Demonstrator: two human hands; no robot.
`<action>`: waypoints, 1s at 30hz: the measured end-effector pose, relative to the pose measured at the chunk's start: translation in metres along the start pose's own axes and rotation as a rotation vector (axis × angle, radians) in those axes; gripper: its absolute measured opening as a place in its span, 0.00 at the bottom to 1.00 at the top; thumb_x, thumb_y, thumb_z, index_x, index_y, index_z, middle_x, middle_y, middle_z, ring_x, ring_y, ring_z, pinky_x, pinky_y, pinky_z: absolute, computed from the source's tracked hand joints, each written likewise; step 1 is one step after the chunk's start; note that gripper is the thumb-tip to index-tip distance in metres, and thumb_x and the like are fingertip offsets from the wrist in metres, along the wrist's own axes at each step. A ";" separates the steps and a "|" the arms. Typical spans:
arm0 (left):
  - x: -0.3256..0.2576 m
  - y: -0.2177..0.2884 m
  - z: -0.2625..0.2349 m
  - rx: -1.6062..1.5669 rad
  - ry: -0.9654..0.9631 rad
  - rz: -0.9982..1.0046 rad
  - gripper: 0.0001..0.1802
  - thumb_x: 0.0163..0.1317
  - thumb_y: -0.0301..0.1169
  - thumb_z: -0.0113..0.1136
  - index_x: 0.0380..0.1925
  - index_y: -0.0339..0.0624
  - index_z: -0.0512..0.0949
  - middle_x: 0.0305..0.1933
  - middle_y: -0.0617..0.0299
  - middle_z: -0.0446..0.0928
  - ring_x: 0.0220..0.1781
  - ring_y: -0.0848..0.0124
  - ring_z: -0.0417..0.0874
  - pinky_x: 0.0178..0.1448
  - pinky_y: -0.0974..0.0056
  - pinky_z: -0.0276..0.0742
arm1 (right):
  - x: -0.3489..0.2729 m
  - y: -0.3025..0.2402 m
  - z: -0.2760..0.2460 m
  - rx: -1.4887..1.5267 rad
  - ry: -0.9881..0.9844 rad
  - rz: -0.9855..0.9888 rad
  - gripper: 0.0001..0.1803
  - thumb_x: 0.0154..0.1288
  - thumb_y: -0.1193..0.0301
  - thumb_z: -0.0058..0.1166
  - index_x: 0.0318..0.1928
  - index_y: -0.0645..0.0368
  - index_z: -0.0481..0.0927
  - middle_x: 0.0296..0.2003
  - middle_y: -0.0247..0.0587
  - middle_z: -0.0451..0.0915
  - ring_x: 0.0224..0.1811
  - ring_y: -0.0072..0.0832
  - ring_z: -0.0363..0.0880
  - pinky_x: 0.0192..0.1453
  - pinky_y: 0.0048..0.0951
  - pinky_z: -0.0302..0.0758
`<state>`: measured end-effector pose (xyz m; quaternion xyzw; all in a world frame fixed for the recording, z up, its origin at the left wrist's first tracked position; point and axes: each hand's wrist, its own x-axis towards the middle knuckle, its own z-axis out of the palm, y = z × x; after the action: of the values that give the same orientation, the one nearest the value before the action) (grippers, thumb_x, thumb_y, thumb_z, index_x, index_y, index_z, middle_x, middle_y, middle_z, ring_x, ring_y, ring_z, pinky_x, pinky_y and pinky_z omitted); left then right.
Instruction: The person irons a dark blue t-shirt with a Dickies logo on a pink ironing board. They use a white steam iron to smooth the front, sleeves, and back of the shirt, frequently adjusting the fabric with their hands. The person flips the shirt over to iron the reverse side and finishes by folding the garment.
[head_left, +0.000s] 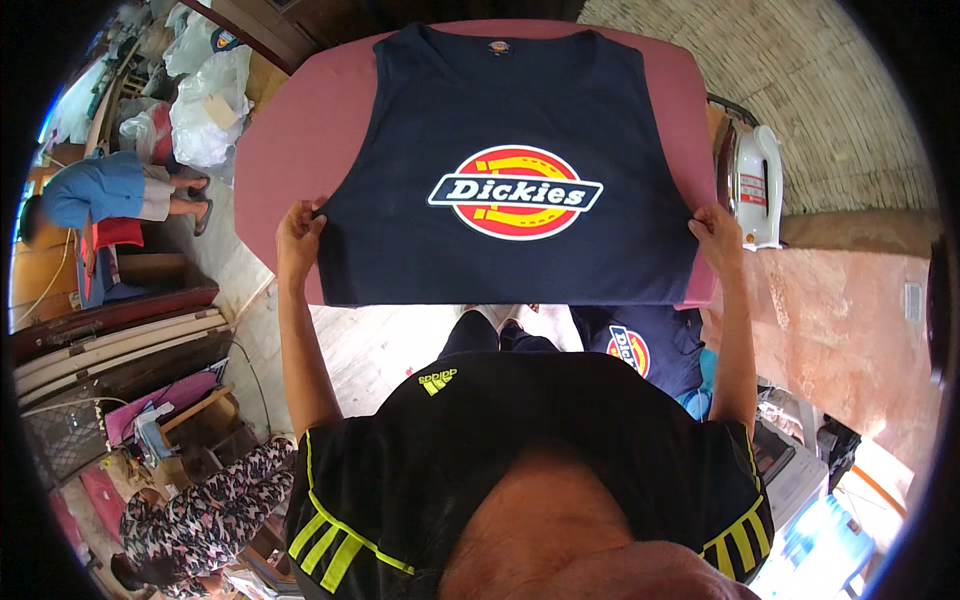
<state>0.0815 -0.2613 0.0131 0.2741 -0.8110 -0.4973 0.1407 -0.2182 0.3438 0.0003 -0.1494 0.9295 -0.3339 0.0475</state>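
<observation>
A dark navy tank top (400, 250) lies spread flat over a maroon padded ironing board (290, 140), its neckline toward the far side. On its chest is a large red, yellow, white and black printed emblem. My left hand (299, 240) pinches the top's left side below the armhole. Opposite it, my right hand (717, 238) pinches the right side at a similar height. Both arms reach forward, and the cloth between the hands looks smooth. An iron (757, 187) with a white handle stands just beyond the board's right edge, near my right hand.
Below the board's near right edge hangs or lies another dark garment (640, 345) with a similar emblem. Plastic bags (210, 105) are heaped at the far left. A person in a blue shirt (95, 190) and another in camouflage-patterned clothes (205, 510) are at the left.
</observation>
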 end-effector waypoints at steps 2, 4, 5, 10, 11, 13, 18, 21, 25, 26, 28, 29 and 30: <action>-0.001 -0.010 0.001 0.079 0.054 0.055 0.08 0.66 0.22 0.59 0.44 0.34 0.78 0.38 0.63 0.80 0.40 0.71 0.78 0.46 0.66 0.72 | 0.000 0.002 0.001 -0.020 0.016 0.020 0.09 0.57 0.77 0.67 0.37 0.62 0.80 0.28 0.42 0.82 0.32 0.31 0.82 0.39 0.34 0.77; 0.012 0.008 0.007 0.323 -0.019 0.057 0.09 0.66 0.25 0.59 0.45 0.33 0.78 0.42 0.56 0.83 0.45 0.62 0.81 0.50 0.60 0.76 | 0.003 -0.008 -0.006 -0.056 -0.109 0.003 0.12 0.56 0.75 0.68 0.39 0.61 0.79 0.32 0.44 0.82 0.35 0.32 0.82 0.41 0.35 0.76; 0.026 0.030 0.006 0.530 -0.116 0.033 0.11 0.66 0.27 0.60 0.45 0.34 0.78 0.43 0.52 0.82 0.47 0.57 0.81 0.52 0.57 0.76 | 0.008 -0.010 -0.012 -0.086 -0.160 -0.014 0.14 0.57 0.73 0.68 0.41 0.61 0.79 0.33 0.46 0.82 0.36 0.34 0.82 0.42 0.36 0.76; 0.122 0.101 0.040 0.556 0.040 0.501 0.20 0.67 0.41 0.62 0.52 0.41 0.79 0.54 0.49 0.78 0.57 0.46 0.77 0.58 0.50 0.73 | 0.099 -0.090 -0.007 -0.118 0.046 -0.264 0.24 0.62 0.63 0.66 0.54 0.61 0.77 0.47 0.55 0.81 0.51 0.49 0.80 0.54 0.44 0.74; 0.159 0.107 0.057 0.556 0.093 0.623 0.21 0.67 0.44 0.62 0.53 0.42 0.79 0.55 0.51 0.77 0.58 0.47 0.77 0.59 0.48 0.73 | 0.134 -0.090 0.001 -0.160 0.109 -0.374 0.24 0.63 0.64 0.65 0.56 0.60 0.76 0.49 0.55 0.80 0.53 0.50 0.79 0.57 0.44 0.73; 0.222 0.107 0.088 0.578 0.114 0.755 0.25 0.67 0.48 0.61 0.56 0.44 0.78 0.59 0.55 0.76 0.61 0.50 0.75 0.59 0.45 0.72 | 0.194 -0.096 0.022 -0.191 0.240 -0.538 0.24 0.64 0.65 0.63 0.59 0.58 0.75 0.51 0.54 0.80 0.54 0.51 0.78 0.60 0.45 0.72; 0.297 0.102 0.095 0.812 -0.196 0.782 0.31 0.62 0.54 0.64 0.57 0.45 0.79 0.54 0.54 0.80 0.60 0.54 0.78 0.62 0.51 0.73 | 0.260 -0.119 0.066 -0.174 0.222 -0.727 0.17 0.65 0.70 0.61 0.54 0.58 0.79 0.48 0.49 0.82 0.51 0.48 0.80 0.57 0.40 0.75; 0.297 0.099 0.102 0.330 -0.398 0.526 0.27 0.62 0.48 0.68 0.51 0.38 0.79 0.45 0.50 0.80 0.52 0.55 0.81 0.55 0.55 0.75 | 0.272 -0.111 0.077 -0.107 0.113 -0.704 0.09 0.67 0.75 0.61 0.47 0.58 0.83 0.42 0.40 0.84 0.42 0.31 0.83 0.48 0.27 0.78; 0.318 0.126 0.103 0.546 -0.347 0.760 0.14 0.71 0.38 0.58 0.32 0.39 0.74 0.28 0.46 0.74 0.31 0.55 0.81 0.34 0.53 0.71 | 0.293 -0.102 0.062 -0.101 0.083 -0.436 0.08 0.68 0.74 0.61 0.46 0.60 0.82 0.38 0.41 0.84 0.40 0.32 0.84 0.48 0.28 0.79; 0.320 0.124 0.105 0.561 -0.332 0.817 0.14 0.71 0.39 0.58 0.32 0.39 0.74 0.28 0.46 0.73 0.31 0.53 0.80 0.34 0.52 0.71 | 0.291 -0.104 0.063 -0.124 0.096 -0.425 0.08 0.68 0.73 0.61 0.46 0.60 0.82 0.38 0.41 0.84 0.40 0.32 0.84 0.48 0.29 0.79; 0.327 0.114 0.104 0.600 -0.285 0.919 0.15 0.70 0.40 0.59 0.31 0.39 0.74 0.27 0.45 0.72 0.31 0.50 0.80 0.33 0.51 0.70 | 0.281 -0.134 0.065 -0.223 0.173 -0.510 0.07 0.68 0.74 0.61 0.45 0.60 0.83 0.38 0.42 0.84 0.40 0.34 0.84 0.47 0.29 0.79; 0.327 0.108 0.101 0.670 -0.318 0.819 0.14 0.69 0.40 0.60 0.34 0.40 0.76 0.32 0.46 0.75 0.36 0.50 0.80 0.39 0.51 0.72 | 0.268 -0.159 0.067 -0.295 0.241 -0.606 0.07 0.68 0.74 0.60 0.44 0.60 0.83 0.38 0.42 0.84 0.40 0.35 0.84 0.47 0.30 0.79; 0.319 0.109 0.097 0.697 -0.212 0.865 0.13 0.69 0.40 0.60 0.36 0.40 0.76 0.35 0.47 0.75 0.40 0.50 0.80 0.43 0.50 0.72 | 0.252 -0.189 0.075 -0.351 0.313 -0.707 0.06 0.68 0.74 0.60 0.44 0.60 0.83 0.38 0.42 0.84 0.39 0.37 0.84 0.47 0.30 0.79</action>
<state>-0.2588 -0.3378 0.0503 -0.1045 -0.9755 -0.1220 0.1504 -0.3969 0.0822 0.0655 -0.4125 0.8597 -0.1851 -0.2376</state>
